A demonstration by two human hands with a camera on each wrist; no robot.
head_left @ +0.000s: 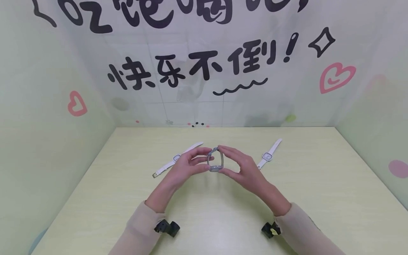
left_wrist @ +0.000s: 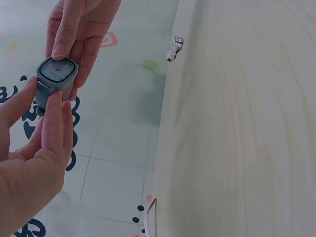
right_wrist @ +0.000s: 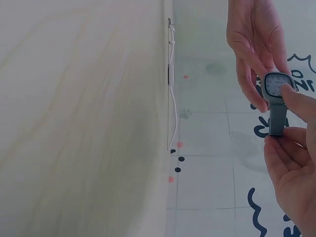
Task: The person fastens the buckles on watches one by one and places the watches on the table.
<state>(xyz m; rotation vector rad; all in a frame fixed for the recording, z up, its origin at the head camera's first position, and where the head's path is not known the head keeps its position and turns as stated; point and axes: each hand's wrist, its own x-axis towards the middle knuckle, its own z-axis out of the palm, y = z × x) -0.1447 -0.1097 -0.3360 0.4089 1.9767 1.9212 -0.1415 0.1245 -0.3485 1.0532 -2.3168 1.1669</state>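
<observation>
A grey-blue wristwatch (head_left: 216, 168) is held up over the table between both hands, its strap bent round into a loop with the dial at the bottom. My left hand (head_left: 186, 164) pinches the loop's left side, thumb by the case and fingers up at the strap. On the other side, my right hand (head_left: 245, 169) grips the case edge with the thumb and the top of the strap with the fingertips. The squarish dial (left_wrist: 58, 70) shows in the left wrist view. In the right wrist view the strap (right_wrist: 278, 118) hangs below the case.
A white wristwatch (head_left: 176, 158) lies stretched out behind my left hand, partly covered by it. Another white wristwatch (head_left: 267, 156) lies to the right, its lower end behind my right hand. Printed wall sheets surround the pale wooden table (head_left: 127, 148) at the back and sides.
</observation>
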